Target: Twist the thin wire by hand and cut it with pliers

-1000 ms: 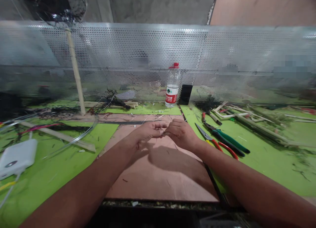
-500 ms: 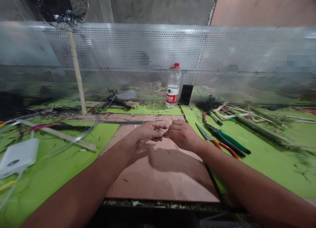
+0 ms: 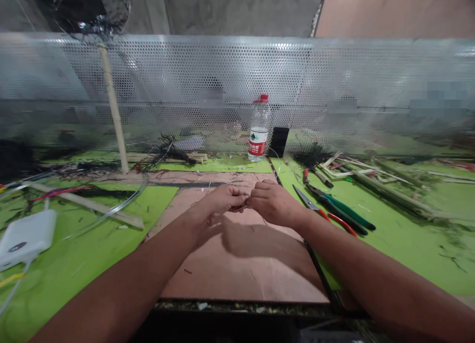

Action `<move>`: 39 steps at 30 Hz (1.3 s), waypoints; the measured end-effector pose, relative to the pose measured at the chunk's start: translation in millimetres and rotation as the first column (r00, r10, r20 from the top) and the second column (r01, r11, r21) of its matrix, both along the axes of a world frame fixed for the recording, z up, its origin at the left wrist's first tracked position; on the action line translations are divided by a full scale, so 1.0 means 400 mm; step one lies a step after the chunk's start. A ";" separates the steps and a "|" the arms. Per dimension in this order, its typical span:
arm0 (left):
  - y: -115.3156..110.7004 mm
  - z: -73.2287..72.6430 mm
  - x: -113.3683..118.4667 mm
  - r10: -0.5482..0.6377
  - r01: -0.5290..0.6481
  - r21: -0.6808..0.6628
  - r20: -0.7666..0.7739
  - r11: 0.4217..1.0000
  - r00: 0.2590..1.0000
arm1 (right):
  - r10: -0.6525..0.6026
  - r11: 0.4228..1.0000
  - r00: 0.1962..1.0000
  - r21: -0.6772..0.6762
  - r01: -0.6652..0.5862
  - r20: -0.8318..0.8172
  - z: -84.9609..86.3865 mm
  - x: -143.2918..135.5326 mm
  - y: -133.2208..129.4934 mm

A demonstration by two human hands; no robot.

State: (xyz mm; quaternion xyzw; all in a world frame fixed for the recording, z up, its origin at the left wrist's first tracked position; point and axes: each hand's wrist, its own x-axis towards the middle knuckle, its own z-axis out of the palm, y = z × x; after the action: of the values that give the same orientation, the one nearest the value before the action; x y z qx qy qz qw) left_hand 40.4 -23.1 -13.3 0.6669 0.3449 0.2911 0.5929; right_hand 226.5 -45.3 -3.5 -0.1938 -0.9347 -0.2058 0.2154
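While left hand [image 3: 221, 200] and right hand [image 3: 272, 202] pinch a thin wire [image 3: 240, 208], steadiness helps.
Pinching close together should aid control.

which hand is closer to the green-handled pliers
Right. The right hand is to the left of the green-handled pliers; the left hand is farther left, beyond the right hand.

Both bare forearms, the left forearm [image 3: 148, 256] and the right forearm [image 3: 365, 264], slant inward until the hands meet, fingertips touching. The left hand [image 3: 223, 200] pinches with thumb against bent fingers; the right hand [image 3: 272, 203] curls inward, knuckles up, its thumb hidden.
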 end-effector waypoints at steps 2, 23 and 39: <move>-0.001 -0.003 0.004 0.030 -0.030 0.035 -0.003 0.999 1.000 | -0.016 1.000 1.000 0.011 0.016 0.008 0.000 0.000 0.000; -0.034 0.000 0.022 0.336 -0.330 0.793 0.168 0.512 0.927 | -0.040 0.976 0.913 -0.211 -0.050 -0.405 -0.017 0.009 0.040; 0.006 0.041 -0.050 -0.061 0.111 0.207 -0.236 0.972 0.970 | 0.034 0.973 0.976 -0.215 -0.082 -0.216 -0.044 -0.007 0.035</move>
State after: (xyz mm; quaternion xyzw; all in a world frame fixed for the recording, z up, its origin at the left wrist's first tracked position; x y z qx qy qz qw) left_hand 20.5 -20.9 3.3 0.7713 0.3473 0.2227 0.4846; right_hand 223.5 -31.2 -21.0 -0.2098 -0.9291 -0.0719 0.2961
